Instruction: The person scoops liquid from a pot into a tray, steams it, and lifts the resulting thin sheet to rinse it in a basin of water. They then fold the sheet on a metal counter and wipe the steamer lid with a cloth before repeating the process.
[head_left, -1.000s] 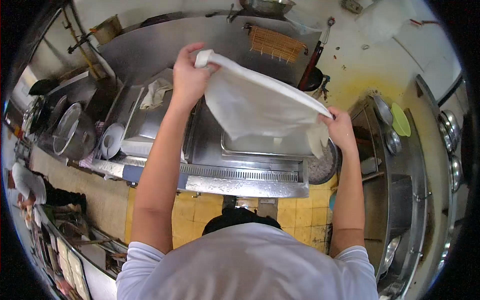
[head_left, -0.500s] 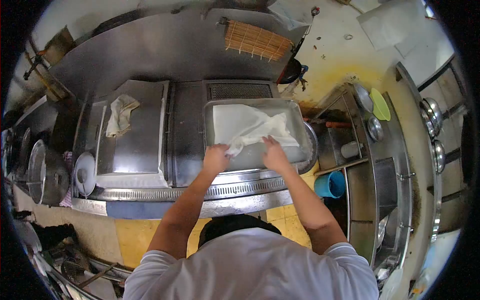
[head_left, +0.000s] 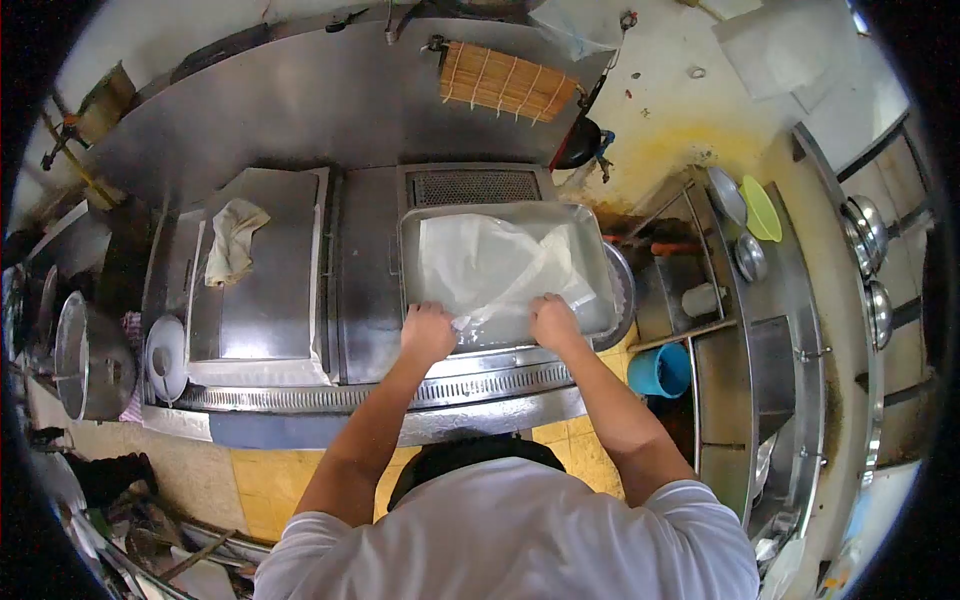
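Stainless steel lines this kitchen work area: a long counter (head_left: 365, 300) backed by a metal splashback (head_left: 280, 90), with a bamboo mat (head_left: 508, 82) hanging against it and yellow floor tiles (head_left: 270, 490) below. On the counter's right part sits a shallow metal tray (head_left: 602, 235) holding clear-looking liquid, and in it lies the white cloth (head_left: 470, 258). One second ago the cloth was stretched in the air above the tray between both hands; now it is down inside. Compared with half a second ago, it looks flatter, wetter and more see-through, though a folded, thicker band still slants across its right half.

The left hand (head_left: 428, 330) is at the tray's near left corner, fingers curled beside the cloth's near edge. The right hand (head_left: 553, 322) is over the near side, its fingers bent down by the cloth's right part, slightly nearer the person's body than half a second ago. Whether either hand pinches the cloth cannot be told.

To the left, a crumpled rag (head_left: 235, 240) rests on a flat metal panel (head_left: 262, 310), with a round pale lid (head_left: 167, 358) near the panel's lower left. A blue bucket (head_left: 660, 371) stands right of the counter.
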